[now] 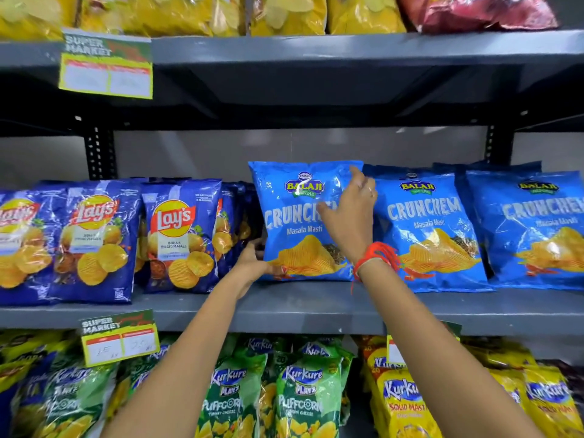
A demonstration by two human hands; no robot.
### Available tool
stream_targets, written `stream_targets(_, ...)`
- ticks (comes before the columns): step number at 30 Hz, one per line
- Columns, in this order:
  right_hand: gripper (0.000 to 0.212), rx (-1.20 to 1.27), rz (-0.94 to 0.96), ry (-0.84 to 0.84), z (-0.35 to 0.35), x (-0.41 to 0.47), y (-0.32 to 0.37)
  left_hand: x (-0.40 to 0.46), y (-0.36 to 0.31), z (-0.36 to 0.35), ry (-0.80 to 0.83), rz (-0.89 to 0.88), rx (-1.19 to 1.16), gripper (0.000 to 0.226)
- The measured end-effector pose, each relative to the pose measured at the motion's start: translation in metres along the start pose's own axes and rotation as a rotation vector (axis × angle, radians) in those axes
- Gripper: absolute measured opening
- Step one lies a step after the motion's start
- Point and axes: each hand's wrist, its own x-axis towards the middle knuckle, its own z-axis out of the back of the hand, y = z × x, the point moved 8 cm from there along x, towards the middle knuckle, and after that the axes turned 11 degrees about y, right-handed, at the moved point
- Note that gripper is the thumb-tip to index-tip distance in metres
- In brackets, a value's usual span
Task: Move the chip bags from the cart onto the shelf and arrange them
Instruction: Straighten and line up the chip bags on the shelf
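A light-blue Crunchem chip bag [294, 222] stands upright on the middle grey shelf [316, 306]. My left hand [256, 263] grips its lower left corner. My right hand [350, 213] lies on the bag's right front, fingers spread toward the top edge; a red thread is tied round that wrist. Two more Crunchem bags, one [433, 229] beside it and another [531, 229] further right, stand on the same shelf. Dark-blue Lay's bags [180, 238] fill the shelf's left part. The cart is out of view.
Yellow and red chip bags [284, 14] line the top shelf. Green Kurkure Puffcorn bags [303, 396] and yellow Kurkure bags [407, 403] fill the bottom shelf. Price tags [106, 67] hang from the shelf edges. A narrow gap separates the Lay's bags from the held bag.
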Motion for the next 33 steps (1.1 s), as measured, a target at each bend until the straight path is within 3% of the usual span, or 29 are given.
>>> stream_targets(2, 0.059, -0.079, 0.148, -0.017, -0.005, 0.019, 0.038, 0.001, 0.004, 0.001, 0.024, 0.006, 0.010, 0.093)
stream_targets(4, 0.044, -0.197, 0.231, 0.105, -0.029, 0.044, 0.069, 0.001, 0.003, -0.005, 0.071, -0.021, 0.074, 0.094)
stream_targets(9, 0.041, -0.449, 0.184, 0.452, -0.095, 0.089, 0.100, 0.003, 0.003, -0.014, 0.121, -0.063, 0.145, 0.070)
stream_targets(11, 0.039, -0.496, 0.141, 0.507, -0.106, 0.097, 0.099, 0.007, 0.007, -0.013, 0.143, -0.050, 0.184, 0.059)
stream_targets(16, 0.033, -0.402, 0.114, 0.313, -0.089, 0.115, 0.092, 0.027, 0.025, -0.003, 0.114, 0.043, 0.260, 0.106)
stream_targets(20, 0.038, -0.259, 0.100, 0.295, -0.085, 0.113, 0.079, 0.060, 0.050, 0.001, 0.102, 0.045, 0.287, 0.120)
stream_targets(25, 0.033, -0.274, 0.253, 0.290, -0.082, 0.099, 0.095, 0.024, 0.021, -0.004, 0.052, 0.012, 0.230, 0.117)
stream_targets(28, 0.037, -0.310, 0.357, 0.184, -0.054, 0.084, 0.103, 0.003, 0.005, -0.004, -0.028, 0.012, 0.189, 0.111)
stream_targets(31, 0.037, -0.257, 0.360, 0.105, -0.008, 0.073, 0.083, -0.015, -0.014, -0.004, -0.103, -0.124, 0.140, 0.117)
stream_targets(33, 0.039, -0.172, 0.326, 0.046, 0.031, 0.067, 0.052, -0.034, -0.033, -0.002, -0.258, -0.277, 0.212, 0.112)
